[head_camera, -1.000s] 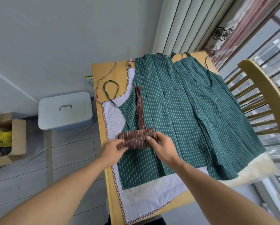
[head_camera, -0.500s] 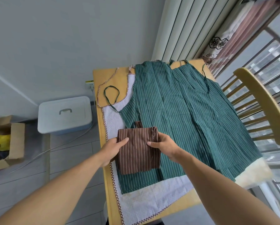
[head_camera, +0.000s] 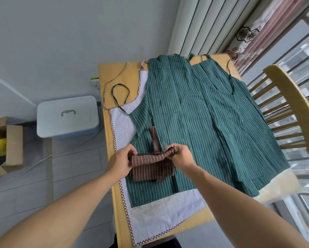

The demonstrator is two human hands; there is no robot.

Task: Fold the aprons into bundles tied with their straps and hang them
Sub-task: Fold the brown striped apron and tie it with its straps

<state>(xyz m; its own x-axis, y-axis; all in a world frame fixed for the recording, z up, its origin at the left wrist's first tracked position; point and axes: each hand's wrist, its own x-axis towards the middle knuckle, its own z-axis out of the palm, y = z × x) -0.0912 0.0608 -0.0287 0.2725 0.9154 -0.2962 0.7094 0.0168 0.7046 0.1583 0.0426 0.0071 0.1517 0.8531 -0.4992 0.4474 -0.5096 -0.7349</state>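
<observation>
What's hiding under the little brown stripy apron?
A green striped apron lies under the brown apron, over a white apron. The table beneath them is mostly covered.

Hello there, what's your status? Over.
Left hand and right hand both grip brown striped apron, folded, upper edge lifted. It lies on green striped aprons. Nothing in the way.

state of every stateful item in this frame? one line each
brown striped apron: folded small, top edge being rolled, strap trailing away
left hand: grips the roll's left end
right hand: grips the roll's right end
green striped aprons: spread flat, unfolded
white checked apron: flat beneath the green ones
storage box: lid on
cardboard box: flaps open
</observation>
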